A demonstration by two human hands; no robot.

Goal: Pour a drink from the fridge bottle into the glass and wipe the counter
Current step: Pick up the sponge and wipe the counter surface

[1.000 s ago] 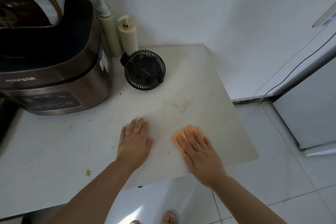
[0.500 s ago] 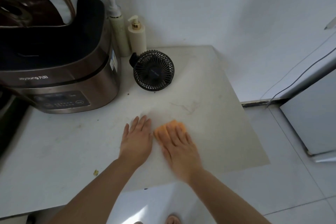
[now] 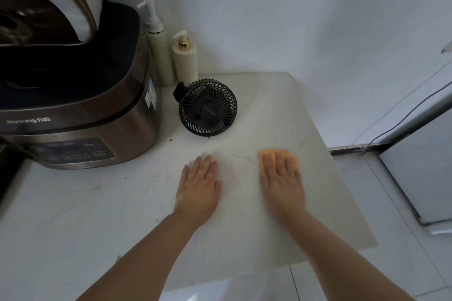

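My right hand point(image 3: 281, 181) lies flat, fingers together, on a small orange cloth point(image 3: 269, 154), pressing it against the pale counter point(image 3: 281, 115); only the cloth's far edge shows past my fingertips. My left hand point(image 3: 199, 183) rests palm down on the counter to the left of it, fingers slightly spread, holding nothing. A faint brownish streak point(image 3: 244, 156) marks the counter between the two hands. No bottle or glass is in view.
A black desk fan point(image 3: 208, 107) stands just beyond my hands. Left of it sits a bronze rice cooker point(image 3: 80, 115) with its lid up. Two pump bottles point(image 3: 159, 54) point(image 3: 185, 56) stand against the wall. The counter ends at the right; a white fridge point(image 3: 420, 166) stands across the tiled floor.
My right hand slid the orange cloth left until it met the left hand, and has now swept it back to the right. The left hand stayed planted.
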